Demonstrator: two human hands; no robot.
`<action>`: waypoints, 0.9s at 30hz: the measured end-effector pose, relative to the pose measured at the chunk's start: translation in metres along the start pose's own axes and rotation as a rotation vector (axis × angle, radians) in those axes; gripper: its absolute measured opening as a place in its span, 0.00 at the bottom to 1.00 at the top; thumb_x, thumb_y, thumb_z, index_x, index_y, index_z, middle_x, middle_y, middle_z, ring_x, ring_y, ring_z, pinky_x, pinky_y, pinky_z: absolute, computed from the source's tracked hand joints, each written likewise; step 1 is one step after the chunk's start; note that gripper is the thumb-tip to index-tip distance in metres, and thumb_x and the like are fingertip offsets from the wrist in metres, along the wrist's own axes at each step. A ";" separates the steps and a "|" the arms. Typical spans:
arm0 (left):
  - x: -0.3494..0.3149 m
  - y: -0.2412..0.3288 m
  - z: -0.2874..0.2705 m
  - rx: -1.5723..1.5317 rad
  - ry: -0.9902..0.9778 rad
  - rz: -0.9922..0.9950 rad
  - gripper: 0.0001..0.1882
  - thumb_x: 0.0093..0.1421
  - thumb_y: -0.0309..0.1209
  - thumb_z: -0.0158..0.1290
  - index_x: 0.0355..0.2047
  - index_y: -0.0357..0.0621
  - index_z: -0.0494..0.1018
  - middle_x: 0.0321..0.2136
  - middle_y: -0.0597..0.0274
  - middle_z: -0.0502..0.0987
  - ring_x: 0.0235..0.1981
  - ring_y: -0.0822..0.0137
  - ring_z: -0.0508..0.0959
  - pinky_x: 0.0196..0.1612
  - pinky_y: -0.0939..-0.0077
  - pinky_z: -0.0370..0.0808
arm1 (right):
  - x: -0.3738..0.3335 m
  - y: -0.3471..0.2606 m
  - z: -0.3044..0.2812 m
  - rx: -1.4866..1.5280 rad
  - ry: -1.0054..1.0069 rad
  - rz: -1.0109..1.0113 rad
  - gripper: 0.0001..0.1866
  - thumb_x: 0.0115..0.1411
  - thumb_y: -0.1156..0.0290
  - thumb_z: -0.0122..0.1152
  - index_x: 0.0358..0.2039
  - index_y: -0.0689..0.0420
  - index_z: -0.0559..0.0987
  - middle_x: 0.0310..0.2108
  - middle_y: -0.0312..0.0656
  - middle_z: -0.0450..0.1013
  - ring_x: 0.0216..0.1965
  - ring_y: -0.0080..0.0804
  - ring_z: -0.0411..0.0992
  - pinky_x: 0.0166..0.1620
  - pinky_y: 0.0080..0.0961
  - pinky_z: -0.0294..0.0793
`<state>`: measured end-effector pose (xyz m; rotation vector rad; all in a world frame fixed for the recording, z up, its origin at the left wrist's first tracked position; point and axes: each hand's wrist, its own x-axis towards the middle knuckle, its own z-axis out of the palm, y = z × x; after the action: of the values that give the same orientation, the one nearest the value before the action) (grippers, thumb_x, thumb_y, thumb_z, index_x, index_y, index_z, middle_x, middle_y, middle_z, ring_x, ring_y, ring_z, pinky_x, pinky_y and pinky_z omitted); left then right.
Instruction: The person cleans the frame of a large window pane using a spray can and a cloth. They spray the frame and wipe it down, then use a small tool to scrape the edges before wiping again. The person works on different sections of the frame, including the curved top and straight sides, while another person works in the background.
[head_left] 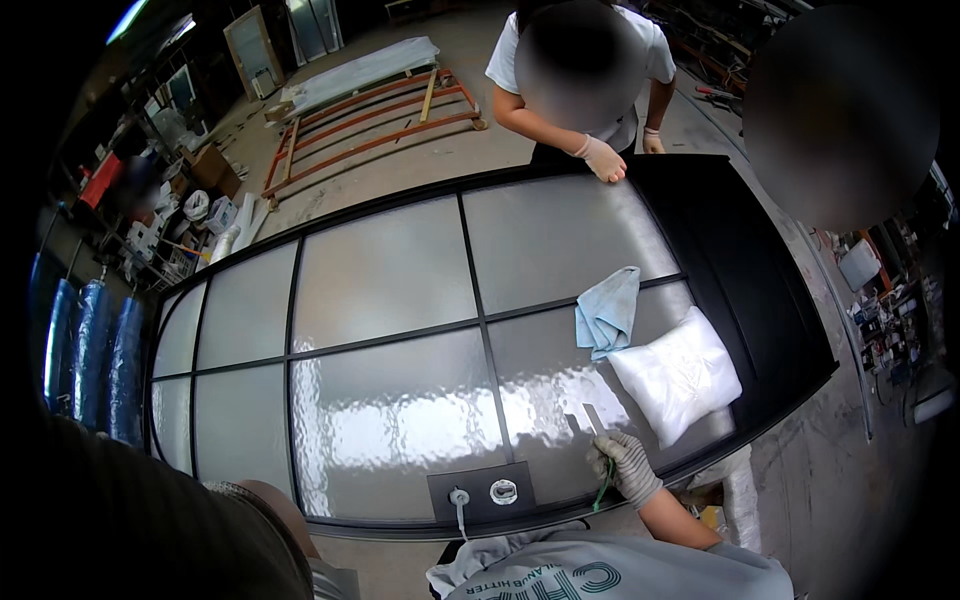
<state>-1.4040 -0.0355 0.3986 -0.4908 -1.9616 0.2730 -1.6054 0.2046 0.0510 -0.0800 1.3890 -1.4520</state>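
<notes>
My right hand (630,470), in a pale striped work glove, is closed round a thin flat blade (592,418) with a green cord (603,490) hanging by it. The blade points away over the textured glass of a black-framed door panel (483,318), which lies flat before me. Its contact with the glass cannot be made out. Just beyond my hand rest a white plastic-wrapped cushion-like bag (680,375) and a folded light blue cloth (608,312). To its left, a dark lock plate (440,492) carries a lever handle (460,505) and a whitish fitting (504,491). My left hand is out of sight.
Across the panel stands a co-worker, a gloved hand (603,160) at its far edge. An orange rack (365,130) bears a wrapped sheet (365,70) farther back. Blue-wrapped rolls (90,345) stand left. A dark ribbed form (200,520) fills the lower left.
</notes>
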 end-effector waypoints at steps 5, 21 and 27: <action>0.018 0.021 -0.021 0.090 -0.091 0.034 0.29 0.64 0.48 0.47 0.56 0.38 0.62 0.51 0.49 0.69 0.54 0.54 0.70 0.62 0.54 0.61 | 0.015 0.001 0.008 -0.038 -0.080 -0.029 0.12 0.60 0.64 0.58 0.35 0.62 0.76 0.23 0.41 0.76 0.17 0.23 0.70 0.21 0.17 0.69; -0.307 0.223 0.009 0.184 -1.238 -1.541 0.35 0.57 0.47 0.52 0.58 0.34 0.61 0.56 0.41 0.64 0.59 0.46 0.63 0.62 0.57 0.57 | 0.062 0.028 0.008 -0.361 -0.031 -0.345 0.03 0.64 0.73 0.49 0.35 0.57 0.71 0.26 0.37 0.74 0.19 0.15 0.64 0.23 0.14 0.64; -0.272 0.285 -0.028 -1.237 -0.118 -2.149 0.28 0.69 0.45 0.37 0.61 0.38 0.60 0.54 0.46 0.70 0.59 0.56 0.67 0.63 0.61 0.61 | 0.047 0.045 0.075 -0.395 -0.086 -0.401 0.07 0.65 0.68 0.51 0.35 0.58 0.72 0.23 0.37 0.73 0.16 0.14 0.62 0.20 0.13 0.61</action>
<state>-1.2171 0.0937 0.0757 1.0557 -1.4841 -2.2342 -1.5471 0.1332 0.0138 -0.6993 1.6335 -1.4497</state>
